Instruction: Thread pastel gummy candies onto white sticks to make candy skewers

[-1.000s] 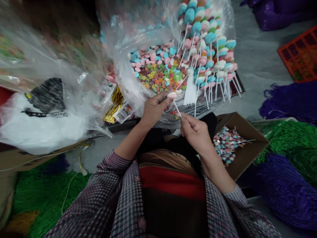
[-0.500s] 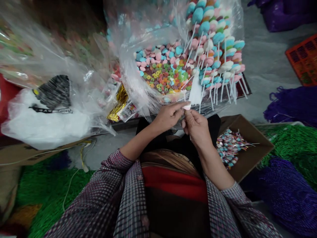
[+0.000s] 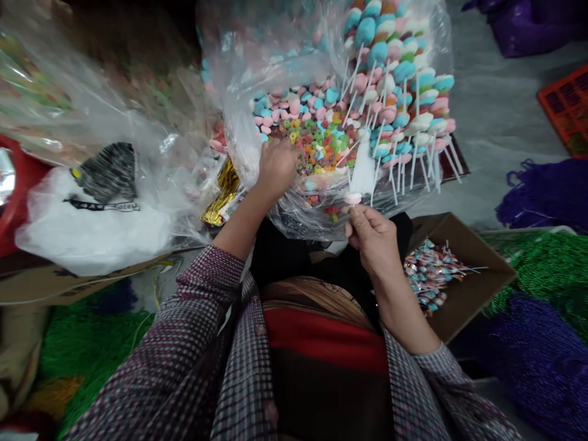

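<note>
In the head view my right hand [image 3: 375,236] is closed, thumb against finger, on a candy skewer whose stick is mostly hidden in the grip. A pink-and-white gummy candy [image 3: 353,198] sits at its top. My left hand [image 3: 278,163] reaches down at the left edge of the ring gummies [image 3: 324,144], its fingertips hidden from me. Pink, blue and white round gummies [image 3: 293,105] lie just behind the rings. To the right, finished candy skewers [image 3: 404,98] are piled with their white sticks towards me. A bundle of white sticks [image 3: 364,168] lies between rings and pile.
An open cardboard box [image 3: 478,282] at my right holds wrapped candy skewers [image 3: 429,272]. Clear plastic bags [image 3: 174,131] crowd the left, near a white bag [image 3: 98,226] and gold foil wrappers [image 3: 223,193]. An orange crate [image 3: 565,104] stands far right.
My left hand has left the gummy at my right hand's fingertips and moved left and forward to the ring gummies. My right hand stays nearly in place, still holding the skewer.
</note>
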`<state>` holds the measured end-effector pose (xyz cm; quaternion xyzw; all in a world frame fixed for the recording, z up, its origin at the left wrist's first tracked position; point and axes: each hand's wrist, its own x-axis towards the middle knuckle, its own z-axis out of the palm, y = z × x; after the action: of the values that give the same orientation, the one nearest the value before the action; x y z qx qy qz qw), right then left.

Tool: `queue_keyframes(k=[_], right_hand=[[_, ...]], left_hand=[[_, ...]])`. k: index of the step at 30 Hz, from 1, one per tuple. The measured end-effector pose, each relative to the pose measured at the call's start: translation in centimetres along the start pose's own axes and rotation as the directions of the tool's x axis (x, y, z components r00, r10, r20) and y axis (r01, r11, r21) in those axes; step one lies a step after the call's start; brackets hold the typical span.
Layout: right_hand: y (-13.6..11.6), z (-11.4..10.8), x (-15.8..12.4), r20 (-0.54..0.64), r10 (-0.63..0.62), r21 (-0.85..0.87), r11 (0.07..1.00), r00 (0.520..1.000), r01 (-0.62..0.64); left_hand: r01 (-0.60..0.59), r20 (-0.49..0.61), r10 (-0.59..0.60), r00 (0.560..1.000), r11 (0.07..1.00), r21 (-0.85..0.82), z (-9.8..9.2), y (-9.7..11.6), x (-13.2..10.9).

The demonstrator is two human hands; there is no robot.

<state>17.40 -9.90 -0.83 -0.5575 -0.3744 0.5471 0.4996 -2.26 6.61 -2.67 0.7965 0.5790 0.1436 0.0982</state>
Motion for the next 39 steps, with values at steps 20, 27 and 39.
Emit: queue_keyframes(k=[20,27,39], right_hand=[[-1.0,2.5,1.5,0.164,-0.060,-0.133,0.988,0.985,0.082],[-0.1,3.1,2.5,0.144,-0.080,-0.204,0.973,0.986,0.108],[-0.1,2.7,2.1,0.073,-0.008,-0.056,0.998,0.997,0.012]], left_hand=[[0.080,0.008,-0.150,0.989,0.478,-0.875,-1.3,0.6,-1.7],[0.069,-0.037,-0.229,0.973,0.441,-0.895,-0.5,2.7,-2.7],[-0.097,-0.125,-0.001,0.992,0.632,-0.769,0.3,6.1,-6.0]])
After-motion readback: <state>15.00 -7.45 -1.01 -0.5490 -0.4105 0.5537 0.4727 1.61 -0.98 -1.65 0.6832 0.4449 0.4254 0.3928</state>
